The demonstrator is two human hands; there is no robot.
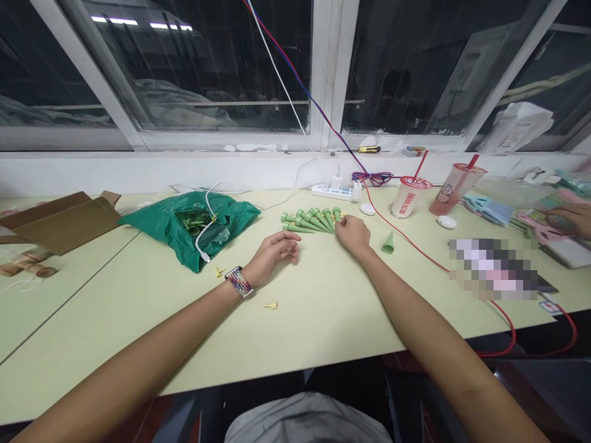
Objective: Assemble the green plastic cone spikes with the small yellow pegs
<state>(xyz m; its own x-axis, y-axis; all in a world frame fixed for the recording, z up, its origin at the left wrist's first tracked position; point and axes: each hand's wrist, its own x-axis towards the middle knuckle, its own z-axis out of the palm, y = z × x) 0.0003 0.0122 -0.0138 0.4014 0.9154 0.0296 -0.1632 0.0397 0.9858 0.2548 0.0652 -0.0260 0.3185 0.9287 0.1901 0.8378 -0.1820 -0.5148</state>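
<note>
Left hand (pixel 276 253) is resting palm down at 12 o'clock on the pale yellow-green tabletop (pixel 318 326), its fingers loosely curled and gripping nothing. A multicoloured woven watch strap (pixel 240 282) is encircling the left wrist. Right hand (pixel 353 235) is lying at 1 o'clock with its fingers against the wide ends of the green plastic spikes (pixel 309 221); whether those fingers are closing on a spike, the view cannot confirm.

The spikes are lying flat, side by side, in a fan-like group between both hands and slightly farther out. Each is showing a matte, slender, tapered body. One separate green plastic cone (pixel 388 244) is standing just beyond the right hand, outside the group. Two small yellow plastic pieces (pixel 270 305) are lying apart near the left forearm. At 11 o'clock, a crumpled, glossy green plastic bag (pixel 161 231) is holding further green pieces (pixel 194 221), with a white charging cable (pixel 204 237) crossing it. A flattened cardboard box (pixel 60 221) is lying at 10 o'clock.

Farther out, a white power strip (pixel 332 192) is sitting against the wall, and a red cable (pixel 406 237) is trailing across the tabletop. Two plastic drink cups (pixel 409 197) are standing at 1 o'clock. At 2 o'clock, another person's hand (pixel 570 218) is reaching in at the edge, beside a pixelated patch (pixel 494 269) that is hiding whatever lies beneath.
</note>
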